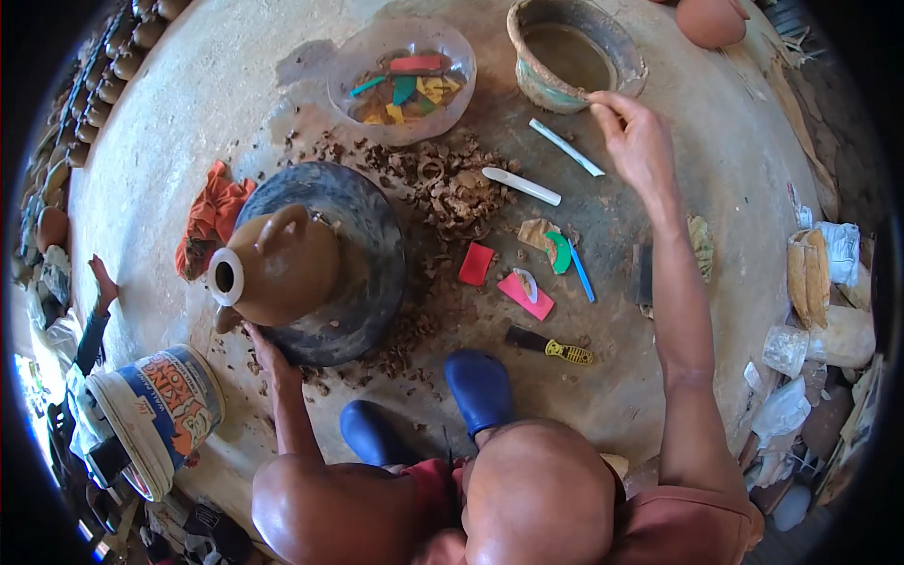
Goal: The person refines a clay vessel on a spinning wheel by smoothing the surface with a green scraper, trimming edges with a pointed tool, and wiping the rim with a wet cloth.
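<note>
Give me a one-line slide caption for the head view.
Left hand steadies a brown clay jug on a dark round wheel while the right hand touches the rim of a clay water bowl.

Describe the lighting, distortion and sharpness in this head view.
Head view: bright, even daylight, soft shadows under the clay pot and right hand; strong fisheye bending, black corners, the floor curving toward the rim; centre sharp, edges smeared, with overexposed glare at the lower left beside the bucket.
</note>
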A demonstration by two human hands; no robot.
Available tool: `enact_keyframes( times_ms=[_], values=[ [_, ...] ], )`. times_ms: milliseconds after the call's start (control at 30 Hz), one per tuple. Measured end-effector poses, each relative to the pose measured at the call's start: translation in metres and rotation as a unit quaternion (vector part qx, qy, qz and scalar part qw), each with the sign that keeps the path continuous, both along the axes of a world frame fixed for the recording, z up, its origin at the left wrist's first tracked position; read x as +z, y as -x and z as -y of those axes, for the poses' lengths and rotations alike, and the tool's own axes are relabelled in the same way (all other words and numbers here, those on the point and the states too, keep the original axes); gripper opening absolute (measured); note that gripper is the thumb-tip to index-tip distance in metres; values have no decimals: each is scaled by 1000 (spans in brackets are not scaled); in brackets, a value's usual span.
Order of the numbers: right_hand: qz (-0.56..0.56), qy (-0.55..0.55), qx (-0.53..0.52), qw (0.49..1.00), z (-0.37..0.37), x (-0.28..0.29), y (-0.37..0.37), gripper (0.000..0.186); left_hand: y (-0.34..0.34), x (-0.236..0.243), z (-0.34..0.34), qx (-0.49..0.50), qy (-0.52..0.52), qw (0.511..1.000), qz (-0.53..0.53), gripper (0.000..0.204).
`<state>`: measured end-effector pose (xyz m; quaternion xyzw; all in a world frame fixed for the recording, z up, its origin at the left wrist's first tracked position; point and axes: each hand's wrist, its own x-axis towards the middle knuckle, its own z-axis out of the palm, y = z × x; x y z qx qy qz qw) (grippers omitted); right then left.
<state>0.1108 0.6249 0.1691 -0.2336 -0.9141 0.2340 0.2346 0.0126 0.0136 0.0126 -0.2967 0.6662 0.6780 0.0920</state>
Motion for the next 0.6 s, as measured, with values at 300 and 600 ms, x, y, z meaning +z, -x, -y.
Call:
enact_keyframes(
  times_ms=[300, 600],
  values=[
    [200, 61, 20, 978, 65, -103, -82, 18, -8, -40, 20, 60, 39, 997, 12, 63],
    [252, -105, 72, 959, 116, -139, -86, 13, -12, -51, 32, -15, 154, 987, -39, 55]
  ],
)
